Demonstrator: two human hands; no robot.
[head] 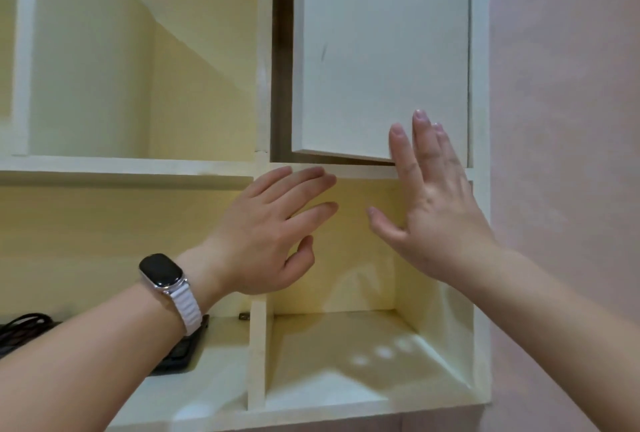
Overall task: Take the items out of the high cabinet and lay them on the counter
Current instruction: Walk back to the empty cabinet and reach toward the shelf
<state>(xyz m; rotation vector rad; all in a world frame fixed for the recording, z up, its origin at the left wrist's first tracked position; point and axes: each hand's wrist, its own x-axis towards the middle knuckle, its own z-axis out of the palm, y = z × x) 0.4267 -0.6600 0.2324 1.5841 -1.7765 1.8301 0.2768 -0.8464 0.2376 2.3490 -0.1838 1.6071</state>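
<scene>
Reaching upward, both forearms rise from the bottom edge; the left hand (273,227), with a watch (162,270) on its wrist, is spread and empty before the open shelf. Beyond it the right hand (433,203), fingers loosely spread, lies at the cabinet door (381,51), which stands slightly ajar. Opening appears to be the step; items inside are hidden, so swinging the door wide comes next.

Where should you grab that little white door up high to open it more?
Grab the cabinet door by its free left edge, near the bottom corner, coming from the left. It has no visible handle, stands ajar with a dark gap there, and seems hinged on the right. Both hands are open.
</scene>
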